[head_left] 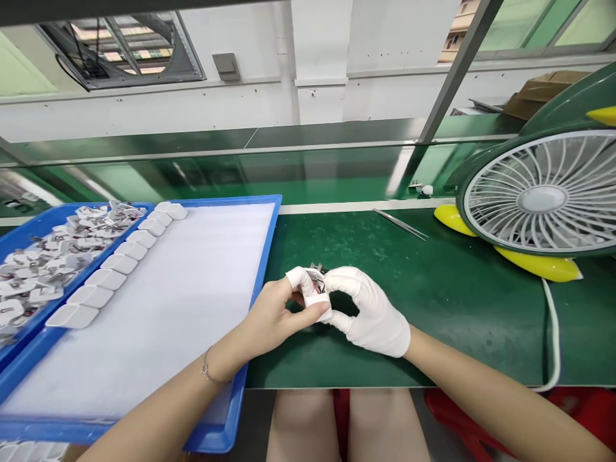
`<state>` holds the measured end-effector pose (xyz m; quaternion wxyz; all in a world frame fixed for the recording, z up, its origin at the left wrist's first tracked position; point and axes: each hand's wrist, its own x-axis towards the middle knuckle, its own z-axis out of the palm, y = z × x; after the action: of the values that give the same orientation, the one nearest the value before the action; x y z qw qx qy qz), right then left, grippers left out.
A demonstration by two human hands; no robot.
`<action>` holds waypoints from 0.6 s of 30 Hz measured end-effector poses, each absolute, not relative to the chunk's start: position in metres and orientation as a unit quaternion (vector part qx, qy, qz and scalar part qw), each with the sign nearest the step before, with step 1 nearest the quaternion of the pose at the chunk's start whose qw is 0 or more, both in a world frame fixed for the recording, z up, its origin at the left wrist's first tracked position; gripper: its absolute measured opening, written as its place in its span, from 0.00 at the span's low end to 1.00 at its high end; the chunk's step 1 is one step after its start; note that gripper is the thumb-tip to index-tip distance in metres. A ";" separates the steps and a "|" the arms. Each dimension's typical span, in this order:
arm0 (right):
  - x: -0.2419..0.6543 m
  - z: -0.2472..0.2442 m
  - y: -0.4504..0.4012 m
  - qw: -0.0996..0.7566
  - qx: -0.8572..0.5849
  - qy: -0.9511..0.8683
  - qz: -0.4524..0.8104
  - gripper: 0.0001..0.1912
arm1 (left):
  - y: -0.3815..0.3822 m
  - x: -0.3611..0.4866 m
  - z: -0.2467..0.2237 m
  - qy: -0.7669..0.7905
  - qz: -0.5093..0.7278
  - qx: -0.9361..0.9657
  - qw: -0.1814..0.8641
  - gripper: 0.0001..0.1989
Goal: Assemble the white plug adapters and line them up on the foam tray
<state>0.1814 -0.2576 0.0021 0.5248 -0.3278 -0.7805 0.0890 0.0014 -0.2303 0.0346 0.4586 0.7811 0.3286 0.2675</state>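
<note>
Over the green tabletop, near its front edge, a small white plastic charger housing [317, 299] is held between both hands, with red and black wires and metal prongs showing at its open top. My left hand [283, 311], with a white finger cot on a fingertip, pinches it from the left, thumb across its front. My right hand [370, 311], in a white glove, grips the same piece from the right with thumb and fingers curled. Part of the piece is hidden by the fingers.
A blue tray [230, 436] with a white liner holds a row of white housings [106, 279]. Behind it, another blue tray contains loose white parts with wires [58, 256]. Tweezers [400, 224] lie near the back. A fan [541, 199] with a white cable [553, 333] stands right.
</note>
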 end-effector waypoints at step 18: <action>0.193 -0.019 -0.246 0.555 -0.442 -0.704 -0.025 0.25 | -0.239 0.000 0.035 0.254 0.415 0.835 0.256 0.16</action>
<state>0.1930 -0.2463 -0.0189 0.5550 -0.4420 -0.7043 -0.0245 -0.0004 -0.2387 0.0351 0.2557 0.8354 0.2542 0.4149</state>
